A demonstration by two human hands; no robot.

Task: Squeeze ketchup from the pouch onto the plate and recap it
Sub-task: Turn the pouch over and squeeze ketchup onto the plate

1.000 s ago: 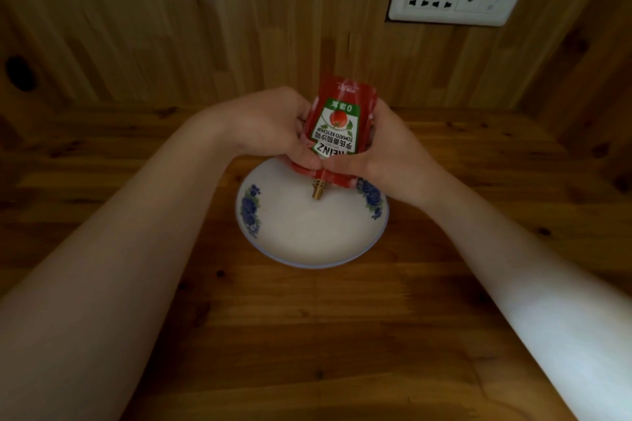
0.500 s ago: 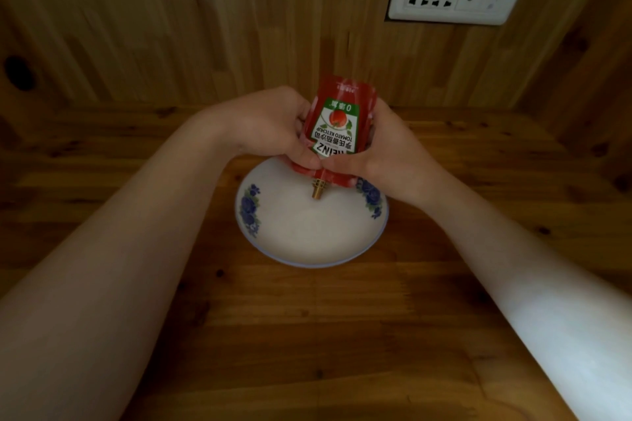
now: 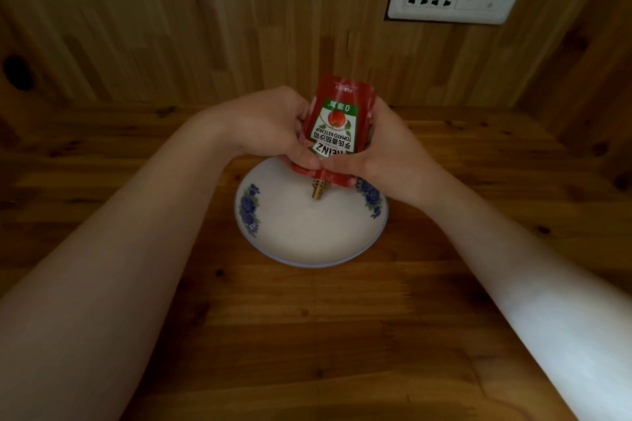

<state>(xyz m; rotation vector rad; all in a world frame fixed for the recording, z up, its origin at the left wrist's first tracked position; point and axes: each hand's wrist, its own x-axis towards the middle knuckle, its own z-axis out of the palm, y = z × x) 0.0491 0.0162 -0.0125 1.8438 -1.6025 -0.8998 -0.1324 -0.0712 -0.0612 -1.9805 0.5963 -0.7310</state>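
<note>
The pouch (image 3: 337,126) is held inverted, pinched by both hands, left (image 3: 270,126) and right (image 3: 386,150), spout (image 3: 317,189) uncapped over the plate (image 3: 307,243). No ketchup is seen; firmer squeezing seems needed.

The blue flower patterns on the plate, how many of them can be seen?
2. One blue flower pattern is on the left rim of the plate; the other is on the right rim, beside the right hand. The far rim is hidden behind the ketchup pouch, so more may exist.
</note>
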